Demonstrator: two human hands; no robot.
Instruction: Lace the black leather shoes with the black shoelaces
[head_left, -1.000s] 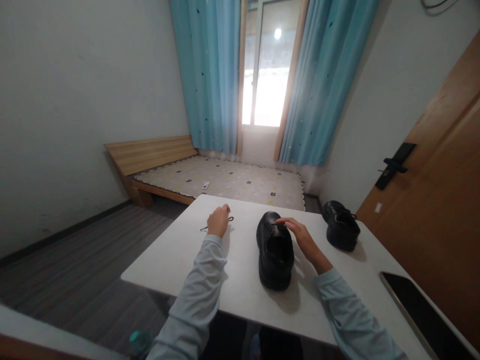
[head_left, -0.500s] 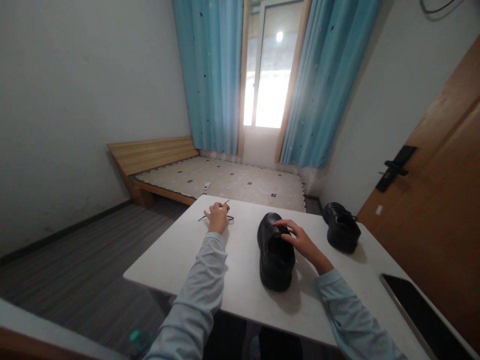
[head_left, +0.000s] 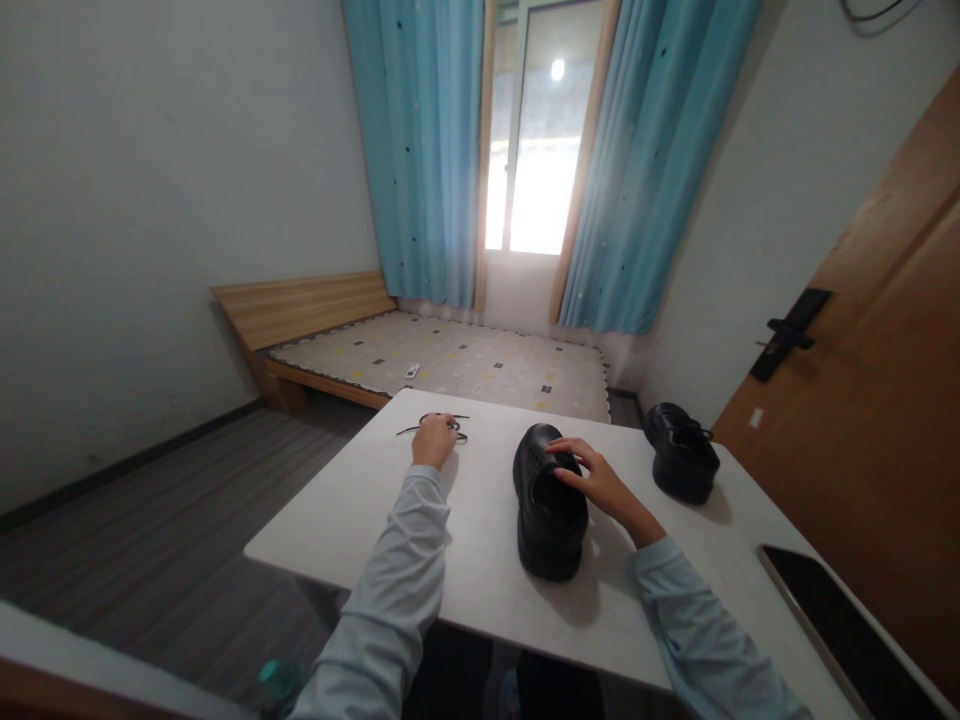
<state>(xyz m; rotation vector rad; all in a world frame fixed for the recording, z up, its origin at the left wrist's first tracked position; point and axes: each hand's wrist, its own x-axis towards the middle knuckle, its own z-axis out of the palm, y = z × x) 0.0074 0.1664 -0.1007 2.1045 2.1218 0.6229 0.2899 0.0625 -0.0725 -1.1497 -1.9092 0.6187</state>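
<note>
On the white table (head_left: 337, 500), my left hand (head_left: 434, 440) is closed over a dark shoelace (head_left: 409, 431), whose thin ends and loops stick out around the fingers. My right hand (head_left: 592, 475) rests on the tongue and opening of a black shoe (head_left: 551, 545), its thumb and fingertips pressed on the upper. This shoe stands upright with its toe pointing away. A second black shoe (head_left: 684, 465) stands at the table's far right, laces across its top.
A dark tablet or phone (head_left: 840, 620) lies along the table's right edge. Behind the table is a bed (head_left: 480, 370) with a small white object (head_left: 412, 371) on it. The wooden door (head_left: 862, 400) is at the right, and a green-capped bottle (head_left: 276, 680) is below the table's left.
My left hand has closed its fingers over the lace and lowered slightly, and the lace lies differently around it. My right hand has stayed at the shoe.
</note>
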